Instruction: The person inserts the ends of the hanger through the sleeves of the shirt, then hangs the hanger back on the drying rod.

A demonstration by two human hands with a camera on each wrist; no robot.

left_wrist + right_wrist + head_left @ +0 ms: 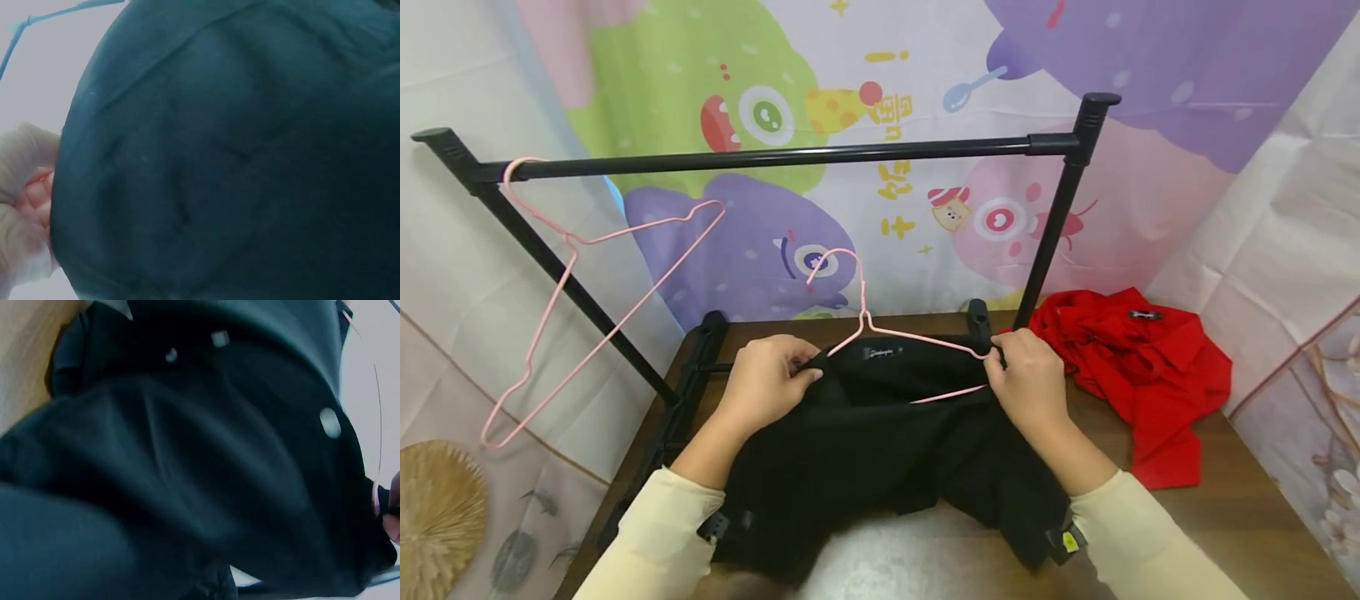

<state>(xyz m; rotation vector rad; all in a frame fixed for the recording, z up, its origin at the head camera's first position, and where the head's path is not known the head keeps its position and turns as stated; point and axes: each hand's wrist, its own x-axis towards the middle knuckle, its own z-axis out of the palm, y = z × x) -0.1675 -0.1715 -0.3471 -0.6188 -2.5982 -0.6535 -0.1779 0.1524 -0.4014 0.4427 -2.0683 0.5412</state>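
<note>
A black garment [865,458] with a small label inside its top edge hangs between the two hands, its lower part over the tabletop. My left hand [767,379] pinches its upper left edge between thumb and fingers. At the upper right edge, my right hand [1028,375] grips the cloth beside the end of a pink hanger [863,310]. The hanger's shoulders lie within the garment's opening, and its hook stands up above. Black cloth [206,156] fills most of the left wrist view. Pale round spots show on the cloth [206,450] in the right wrist view.
A black rack [790,157] stands behind the garment. Another pink hanger [571,242] hangs at the bar's left end. Red clothing [1150,358] lies heaped on the wooden table [1232,517] at the right. A cartoon-patterned curtain [940,275] covers the back.
</note>
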